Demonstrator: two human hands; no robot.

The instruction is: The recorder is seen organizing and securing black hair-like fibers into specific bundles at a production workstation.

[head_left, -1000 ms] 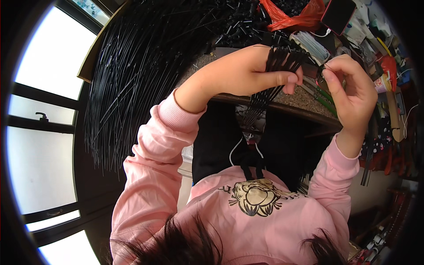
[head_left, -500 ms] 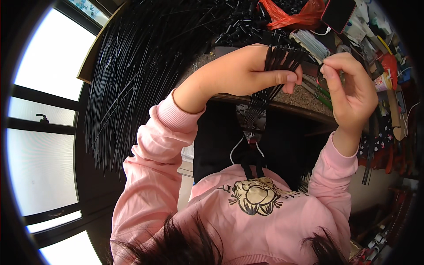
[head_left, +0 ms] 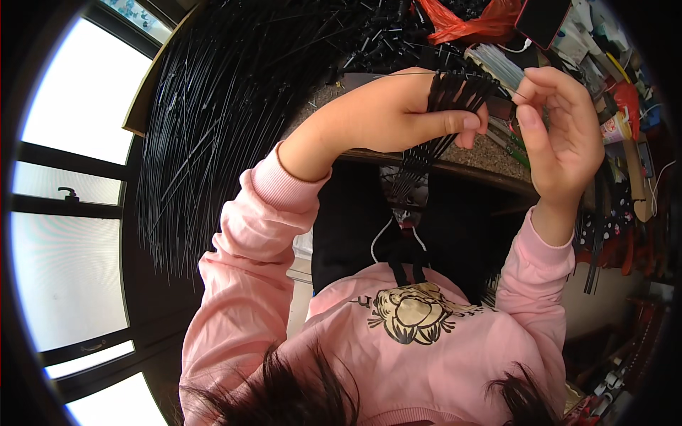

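Note:
My left hand (head_left: 408, 117) is closed around a fan of thin black strands (head_left: 444, 96), its thumb pressed across them. Below that thumb the strands form a narrow lattice-like strip (head_left: 415, 163) that hangs past the table edge. One fine dark strand (head_left: 398, 74) lies crosswise over the top of the bundle and runs toward the right. Just right of the bundle, my right hand (head_left: 561, 124) is raised with thumb and index finger apart. The strand's thin end seems to reach its fingertips, though contact is hard to make out.
A large heap of long black strands (head_left: 206, 142) covers the left side. Small black pieces (head_left: 387, 50) lie behind my hands. An orange-red plastic bag (head_left: 472, 25), a phone (head_left: 543, 21) and green-handled pliers (head_left: 515, 153) are on the speckled tabletop (head_left: 483, 160).
My right thumb and index finger were close together in a pinch and have now spread apart. The crosswise strand now shows along the bundle's top. My left hand stays nearly still.

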